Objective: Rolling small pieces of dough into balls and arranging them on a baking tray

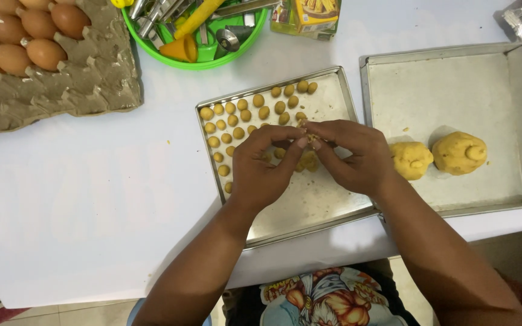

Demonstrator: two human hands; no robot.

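My left hand (262, 164) and my right hand (350, 152) meet above a metal baking tray (327, 199). Together their fingertips pinch a small piece of yellow dough (313, 140). Several small dough balls (255, 115) lie in rows across the tray's far left part. A bit more dough (307, 162) shows under my fingers. To the right, a second metal tray (454, 84) holds two large lumps of dough (412, 160) (459, 153), close to my right wrist.
A cardboard egg tray with brown eggs (25, 42) sits at the far left. A green bowl of metal tools and an orange funnel (194, 30) stands at the back. A yellow-green box (307, 17) is beside it. The white tabletop (92, 199) ends near my body.
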